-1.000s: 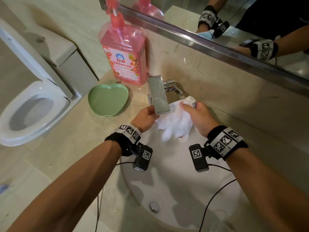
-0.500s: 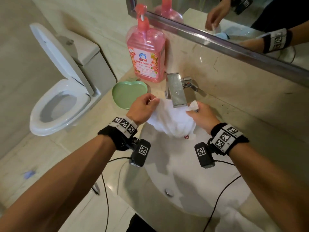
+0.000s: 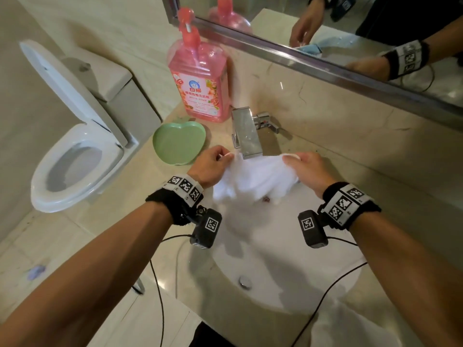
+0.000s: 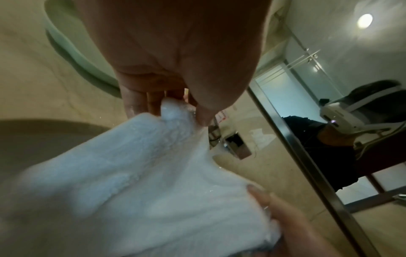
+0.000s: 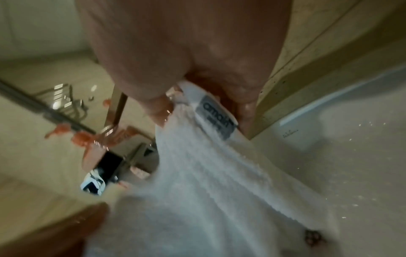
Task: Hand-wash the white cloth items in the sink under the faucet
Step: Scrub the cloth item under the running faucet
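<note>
A white terry cloth (image 3: 255,179) hangs spread just below the flat chrome faucet (image 3: 246,135), over the back of the white sink (image 3: 275,276). My left hand (image 3: 215,161) pinches its left top corner; the left wrist view shows the cloth (image 4: 140,173) bunched between thumb and fingers (image 4: 151,102). My right hand (image 3: 300,164) pinches the right top corner, where the right wrist view shows the cloth (image 5: 208,173) with a grey sewn label (image 5: 216,116). A small red mark (image 3: 266,199) sits near the cloth's lower edge. No water stream is visible.
A pink soap pump bottle (image 3: 200,81) stands left of the faucet, with a green apple-shaped dish (image 3: 179,142) in front of it. An open toilet (image 3: 75,156) is at the left. A mirror (image 3: 350,33) runs along the back wall. Wrist-camera cables hang over the basin.
My hands have moved apart, the left one going left, and the cloth is now stretched wide under the faucet instead of hanging bunched. My head view has shifted left.
</note>
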The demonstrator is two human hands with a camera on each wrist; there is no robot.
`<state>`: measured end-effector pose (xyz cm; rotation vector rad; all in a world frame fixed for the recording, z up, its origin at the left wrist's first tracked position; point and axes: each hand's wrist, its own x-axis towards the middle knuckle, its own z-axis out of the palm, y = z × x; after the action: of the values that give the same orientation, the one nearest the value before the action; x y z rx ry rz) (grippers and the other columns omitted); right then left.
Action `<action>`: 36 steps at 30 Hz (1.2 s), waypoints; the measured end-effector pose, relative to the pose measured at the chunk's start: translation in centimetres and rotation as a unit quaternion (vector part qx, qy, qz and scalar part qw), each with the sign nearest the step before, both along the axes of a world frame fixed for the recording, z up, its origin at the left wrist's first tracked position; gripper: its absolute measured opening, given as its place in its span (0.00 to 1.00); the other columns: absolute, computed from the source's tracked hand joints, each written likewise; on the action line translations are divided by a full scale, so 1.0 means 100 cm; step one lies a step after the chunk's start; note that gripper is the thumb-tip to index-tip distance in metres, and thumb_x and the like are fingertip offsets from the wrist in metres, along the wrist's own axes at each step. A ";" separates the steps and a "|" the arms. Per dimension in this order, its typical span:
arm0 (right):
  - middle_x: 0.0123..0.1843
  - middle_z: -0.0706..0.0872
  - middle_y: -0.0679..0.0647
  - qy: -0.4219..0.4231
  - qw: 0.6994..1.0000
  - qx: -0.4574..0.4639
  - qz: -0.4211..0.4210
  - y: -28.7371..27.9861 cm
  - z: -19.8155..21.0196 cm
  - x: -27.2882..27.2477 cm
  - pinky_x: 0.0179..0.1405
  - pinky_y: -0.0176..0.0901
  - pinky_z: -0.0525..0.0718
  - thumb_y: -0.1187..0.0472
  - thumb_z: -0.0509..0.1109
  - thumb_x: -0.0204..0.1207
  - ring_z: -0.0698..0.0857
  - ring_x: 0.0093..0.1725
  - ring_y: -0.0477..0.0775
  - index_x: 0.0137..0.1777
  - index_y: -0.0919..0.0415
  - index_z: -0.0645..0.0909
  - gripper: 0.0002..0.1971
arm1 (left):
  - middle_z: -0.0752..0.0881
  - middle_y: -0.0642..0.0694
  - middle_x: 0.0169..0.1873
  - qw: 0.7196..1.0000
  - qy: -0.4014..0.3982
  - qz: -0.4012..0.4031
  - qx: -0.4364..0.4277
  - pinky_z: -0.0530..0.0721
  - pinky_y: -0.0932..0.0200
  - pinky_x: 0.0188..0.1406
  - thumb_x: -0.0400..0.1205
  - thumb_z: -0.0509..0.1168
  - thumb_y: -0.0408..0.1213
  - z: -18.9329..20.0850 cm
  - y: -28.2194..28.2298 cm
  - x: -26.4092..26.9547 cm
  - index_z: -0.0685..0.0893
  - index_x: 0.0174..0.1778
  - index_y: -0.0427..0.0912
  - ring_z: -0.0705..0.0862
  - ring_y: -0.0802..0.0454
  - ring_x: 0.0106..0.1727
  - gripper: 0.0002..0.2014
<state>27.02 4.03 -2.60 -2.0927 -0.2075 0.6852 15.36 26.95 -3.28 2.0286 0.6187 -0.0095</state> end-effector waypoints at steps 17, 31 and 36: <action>0.56 0.85 0.54 0.027 0.992 -0.033 0.121 0.000 -0.030 0.017 0.38 0.35 0.80 0.74 0.62 0.79 0.83 0.52 0.53 0.70 0.61 0.83 0.22 | 0.80 0.39 0.37 0.992 0.008 0.108 -0.064 0.76 0.46 0.43 0.80 0.58 0.43 0.017 -0.012 0.003 0.81 0.41 0.34 0.77 0.47 0.41 0.15; 0.32 0.85 0.61 0.093 0.992 0.050 0.076 0.043 -0.027 -0.007 0.35 0.51 0.84 0.57 0.69 0.84 0.84 0.30 0.58 0.52 0.72 0.86 0.15 | 0.88 0.49 0.32 0.991 0.048 0.107 -0.068 0.85 0.52 0.43 0.82 0.68 0.40 0.015 -0.008 -0.020 0.87 0.37 0.42 0.85 0.50 0.35 0.09; 0.41 0.89 0.60 -0.009 0.994 0.015 0.111 0.059 -0.019 -0.026 0.43 0.55 0.87 0.52 0.67 0.86 0.86 0.39 0.58 0.52 0.64 0.89 0.15 | 0.91 0.41 0.39 0.992 0.084 0.091 -0.033 0.89 0.45 0.50 0.81 0.69 0.42 -0.002 -0.037 0.002 0.87 0.40 0.43 0.90 0.40 0.44 0.08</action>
<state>24.37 9.96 -4.55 -2.0664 -0.4638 0.7892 15.55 23.26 -3.47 1.9124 0.8972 -0.0918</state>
